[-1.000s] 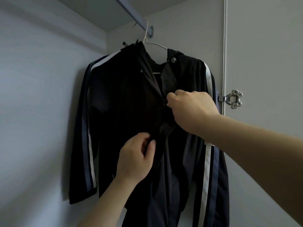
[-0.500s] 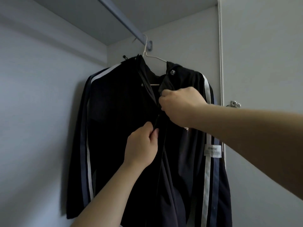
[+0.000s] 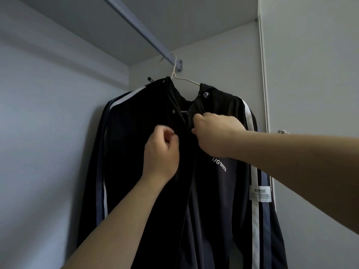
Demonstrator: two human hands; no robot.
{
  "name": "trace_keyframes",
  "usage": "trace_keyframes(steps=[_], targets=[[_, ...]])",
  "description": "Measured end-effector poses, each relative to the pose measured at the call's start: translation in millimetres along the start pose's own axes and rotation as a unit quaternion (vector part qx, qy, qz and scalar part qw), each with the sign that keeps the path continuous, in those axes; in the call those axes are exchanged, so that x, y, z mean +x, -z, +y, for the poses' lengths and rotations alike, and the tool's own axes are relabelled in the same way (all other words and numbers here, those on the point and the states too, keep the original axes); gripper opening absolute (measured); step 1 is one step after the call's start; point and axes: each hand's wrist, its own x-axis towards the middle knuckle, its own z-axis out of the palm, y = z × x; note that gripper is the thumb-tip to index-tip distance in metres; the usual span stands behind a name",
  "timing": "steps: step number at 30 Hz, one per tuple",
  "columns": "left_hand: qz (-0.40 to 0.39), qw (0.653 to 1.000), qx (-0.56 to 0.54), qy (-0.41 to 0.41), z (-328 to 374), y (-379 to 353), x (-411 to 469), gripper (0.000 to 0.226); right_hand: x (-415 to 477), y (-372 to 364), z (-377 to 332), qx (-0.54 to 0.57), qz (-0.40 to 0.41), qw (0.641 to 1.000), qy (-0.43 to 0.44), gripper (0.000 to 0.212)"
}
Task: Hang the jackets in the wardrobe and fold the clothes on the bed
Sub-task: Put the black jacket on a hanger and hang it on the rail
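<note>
Jacket: we see a black jacket (image 3: 223, 210) with white and blue sleeve stripes hanging at the centre of our view, inside the wardrobe
Hanger: a white hanger (image 3: 184, 80) carries the jacket, its hook over the rail (image 3: 136, 28) that runs in from 12 o'clock
Left hand: our left hand (image 3: 161, 152) has its fingers curled on the jacket's front edge, gripping the cloth
Right hand: our right hand (image 3: 213, 133), at 3 o'clock of the left, pinches the other front edge just below the collar
Hands together: we hold them near each other but apart, the jacket's opening between them
Collar: open, with a snap (image 3: 205, 94) at 12 o'clock of the right hand
Label: a white patch (image 3: 260, 193) sits on the sleeve at 4 o'clock
Door: a metal hinge (image 3: 282, 131) peeks out at 3 o'clock, above our right forearm
</note>
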Motion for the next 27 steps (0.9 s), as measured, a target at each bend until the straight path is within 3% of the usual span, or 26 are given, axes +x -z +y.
trace_keyframes(steps=[4,7,10,14,16,22,27], targets=[[0.037,0.991,0.096,-0.084,17.3,-4.6,56.5,0.013,-4.9,-7.2,-10.9,-0.047,0.044,0.997,0.042,0.018],[-0.044,0.986,0.141,-0.071,31.7,-10.5,93.6,0.022,-11.1,-12.3,-13.6,-0.071,0.052,0.993,0.072,0.017],[-0.101,0.958,0.267,-0.039,41.7,-12.1,112.1,0.045,-18.6,-19.6,-16.3,-0.106,0.066,0.986,0.112,0.013],[-0.180,0.928,0.324,-0.020,57.0,-7.3,127.7,0.017,-18.0,-21.7,-17.9,-0.126,0.107,0.976,0.141,0.005],[-0.216,0.919,0.330,-0.013,69.1,-3.6,135.0,0.021,-16.5,-23.7,-21.7,-0.129,0.105,0.973,0.158,0.008],[-0.226,0.966,0.124,0.024,129.6,0.2,151.7,0.029,-13.8,-32.1,-31.3,-0.136,0.082,0.974,0.163,0.010],[-0.315,0.949,0.004,0.003,163.7,-15.6,140.1,0.020,-12.7,-27.6,-34.9,-0.092,0.093,0.978,0.163,0.011]])
